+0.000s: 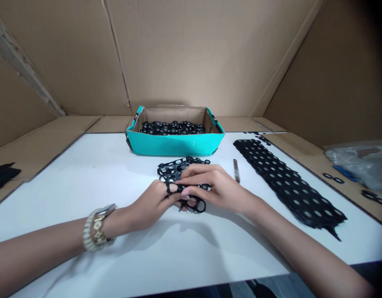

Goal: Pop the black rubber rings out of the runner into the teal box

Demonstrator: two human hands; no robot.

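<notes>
Between my two hands is a black perforated strip (200,205) with round holes, bent and held just above the white table. My left hand (158,200), with a watch and bracelets at the wrist, is closed around its left side; part of the strip loops over the fingers. Fingers of my right hand (214,184) pinch the strip from the right, close to the left fingertips. Right behind the hands lies a heap of black holed pieces and rings (172,167), partly covered by the right hand. The fingertips hide some of the strip.
A turquoise box (175,145) holding many black rings stands at the back. A thin metal tool (236,170) lies right of my hands, beside a long stack of black holed sheets (290,186). Loose rings (333,178) and a plastic bag (361,165) sit on the right cardboard.
</notes>
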